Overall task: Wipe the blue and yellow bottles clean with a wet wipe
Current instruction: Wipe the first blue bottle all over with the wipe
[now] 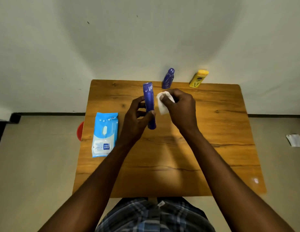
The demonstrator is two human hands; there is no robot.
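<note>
My left hand [137,118] grips a tall blue bottle [149,99] with white scribbles near its top, holding it upright above the middle of the wooden table [212,131]. Just to its right, my right hand [181,108] pinches a crumpled white wet wipe [163,104]; the wipe is close beside the bottle, a small gap showing between them. A second blue bottle [168,78], also scribbled on, stands at the table's far edge. A yellow bottle [198,78] stands to its right against the wall.
A light blue pack of wet wipes [104,134] lies flat on the table's left side. Something red [80,131] pokes out beyond the left edge. A white scrap of paper [295,140] lies on the floor at right.
</note>
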